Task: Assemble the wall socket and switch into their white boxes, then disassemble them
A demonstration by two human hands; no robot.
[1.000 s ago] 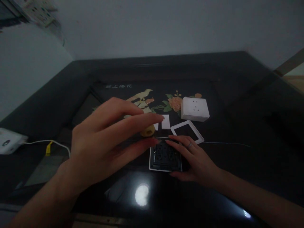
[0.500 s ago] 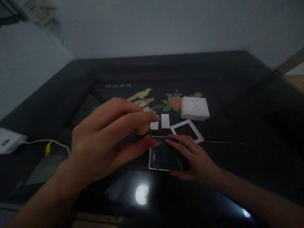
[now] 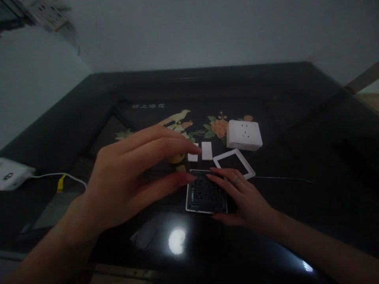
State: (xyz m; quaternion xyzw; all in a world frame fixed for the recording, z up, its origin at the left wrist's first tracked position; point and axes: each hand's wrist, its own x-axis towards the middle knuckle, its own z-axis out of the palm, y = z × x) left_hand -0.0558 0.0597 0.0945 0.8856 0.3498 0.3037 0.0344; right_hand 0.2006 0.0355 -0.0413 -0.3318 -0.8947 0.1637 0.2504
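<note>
Bracing step, I judged | my right hand (image 3: 242, 199) gripped the black-backed panel (image 3: 205, 199) | left hand (image 3: 124, 179) curved, hold on yellow piece (image 3: 177, 159) untellable | next seemingly needed steady pressure

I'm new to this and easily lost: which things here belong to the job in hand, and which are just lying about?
Probably the job:
dark-backed panel, held by the right hand
yellowish object, partly hidden by the left hand
white frame and two white pieces, likely parts

Apparently just lying about:
white socket box
white device at the picture's left edge
</note>
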